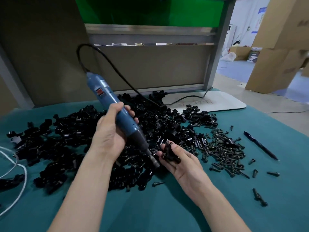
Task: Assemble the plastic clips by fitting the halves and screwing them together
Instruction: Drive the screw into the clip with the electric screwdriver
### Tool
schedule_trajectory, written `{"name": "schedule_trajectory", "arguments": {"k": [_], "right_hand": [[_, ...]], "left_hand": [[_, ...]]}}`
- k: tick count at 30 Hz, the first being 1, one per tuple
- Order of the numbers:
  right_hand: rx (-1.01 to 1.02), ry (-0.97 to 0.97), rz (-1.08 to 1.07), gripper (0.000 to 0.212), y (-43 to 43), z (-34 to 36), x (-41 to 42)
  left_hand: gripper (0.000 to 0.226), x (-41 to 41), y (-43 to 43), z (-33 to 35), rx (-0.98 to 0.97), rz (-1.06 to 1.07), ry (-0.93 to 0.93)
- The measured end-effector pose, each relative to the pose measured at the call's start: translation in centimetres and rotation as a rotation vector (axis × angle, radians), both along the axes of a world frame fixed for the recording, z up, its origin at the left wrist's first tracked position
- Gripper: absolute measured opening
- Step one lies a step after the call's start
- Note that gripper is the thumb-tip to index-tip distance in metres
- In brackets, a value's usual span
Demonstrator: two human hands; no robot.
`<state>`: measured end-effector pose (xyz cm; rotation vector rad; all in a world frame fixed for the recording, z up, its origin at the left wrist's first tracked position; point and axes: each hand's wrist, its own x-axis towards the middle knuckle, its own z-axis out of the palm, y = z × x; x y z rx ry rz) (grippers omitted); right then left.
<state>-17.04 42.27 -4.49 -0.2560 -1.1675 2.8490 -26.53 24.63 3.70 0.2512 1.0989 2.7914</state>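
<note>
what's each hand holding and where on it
The left hand grips the blue electric screwdriver round the lower half of its body. The right hand holds a black plastic clip; by which part cannot be told.

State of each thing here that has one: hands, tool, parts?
Left hand: grips the screwdriver.
Right hand: holds a clip.
Screwdriver: tilted, tip down beside the clip.
Clip: lifted off the table.
Clip halves: loose heap on the table.
Screws: loose heap, some scattered.
Pen: lying flat, untouched.
</note>
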Motion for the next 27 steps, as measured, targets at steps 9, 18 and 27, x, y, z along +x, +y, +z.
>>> {"name": "schedule_trajectory", "arguments": {"k": [9, 18, 27], "right_hand": [[0.026, -0.012, -0.069, 0.049, 0.1, -0.2, -0.3], [0.052, -0.015, -0.069, 0.046, 0.1, 0.0, 0.1], [0.089, 0.009, -0.088, 0.044, -0.1, 0.1, 0.3]], "left_hand": [[0.017, -0.9, 1.0, -0.8, 0.127, 0.325, -0.14], [0.016, -1.0, 1.1, -2.1, 0.166, 0.284, -0.272], [0.017, -1.1, 1.3, -2.6, 0.171, 0.276, -0.326]]}}
